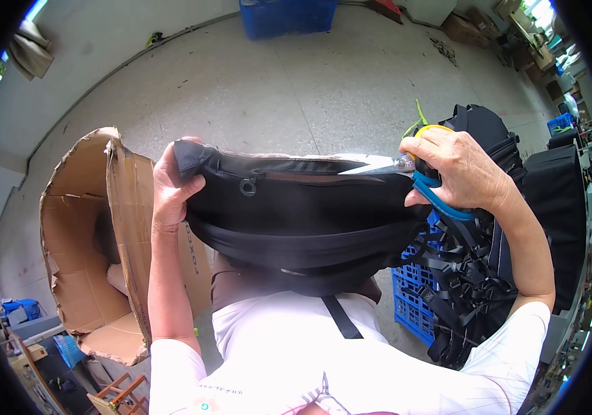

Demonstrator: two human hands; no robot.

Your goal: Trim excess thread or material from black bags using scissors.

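Across my lap lies a black fabric bag [296, 214] with a long zipper along its upper edge and a round ring pull toward the left. My left hand [171, 183] pinches the bag's upper left corner, thumb toward me. In my right hand [455, 166] is a pair of scissors [386, 164] with blue and yellow handles. Their blades are parted and point left, over the right end of the zipper. Whether the blades touch the fabric, I cannot tell. A black strap [342, 317] hangs from the bag over my white shirt.
To my left stands an open cardboard box [130, 242] with a torn rim. A blue plastic crate [413, 304] on my right bears a heap of black bags and buckled straps [462, 277]. Ahead on the grey floor [254, 90] sits a blue bin [287, 19].
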